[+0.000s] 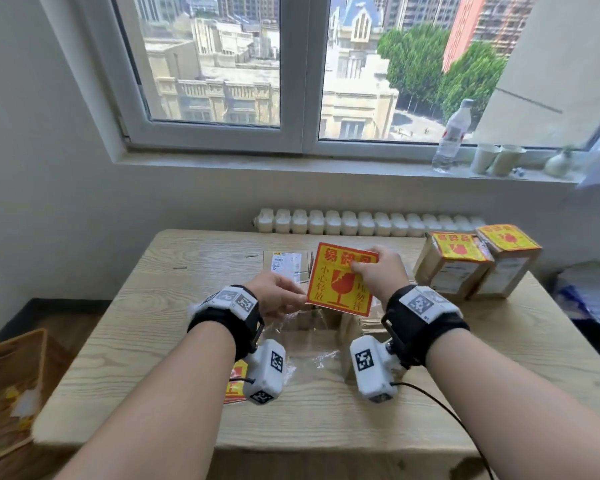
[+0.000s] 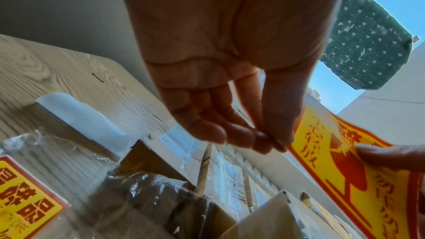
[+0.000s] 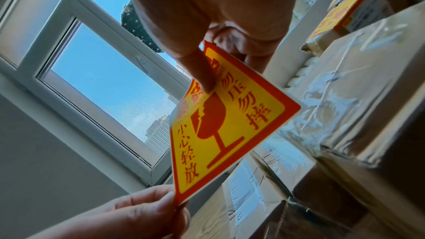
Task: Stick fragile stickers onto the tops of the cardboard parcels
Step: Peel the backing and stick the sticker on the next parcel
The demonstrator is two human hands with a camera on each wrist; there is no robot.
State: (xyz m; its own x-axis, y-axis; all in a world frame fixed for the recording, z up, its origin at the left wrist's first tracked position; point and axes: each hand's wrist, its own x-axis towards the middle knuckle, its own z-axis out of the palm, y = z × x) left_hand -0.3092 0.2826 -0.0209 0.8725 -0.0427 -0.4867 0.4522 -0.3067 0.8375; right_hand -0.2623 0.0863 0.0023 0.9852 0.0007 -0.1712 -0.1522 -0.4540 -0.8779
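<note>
A red and yellow fragile sticker [image 1: 340,278] [image 3: 230,124] is held tilted in the air above brown cardboard parcels [image 1: 321,320] in the middle of the table. My left hand [image 1: 302,296] [image 2: 276,144] pinches its lower left corner. My right hand [image 1: 359,266] [image 3: 207,83] pinches its top edge, thumb on the printed face. Two parcels [image 1: 454,268] [image 1: 506,268] at the far right carry stickers on their tops. A flat parcel with a white label [image 1: 286,265] lies behind my hands. More stickers [image 1: 234,379] [image 2: 25,197] lie under my left wrist.
Crumpled clear plastic wrap [image 1: 309,355] lies on the wooden table [image 1: 118,341] in front of the parcels. A radiator [image 1: 361,221] runs behind the table. A water bottle [image 1: 452,136] and paper cups [image 1: 499,159] stand on the sill. A brown box [image 1: 11,386] sits on the floor at left.
</note>
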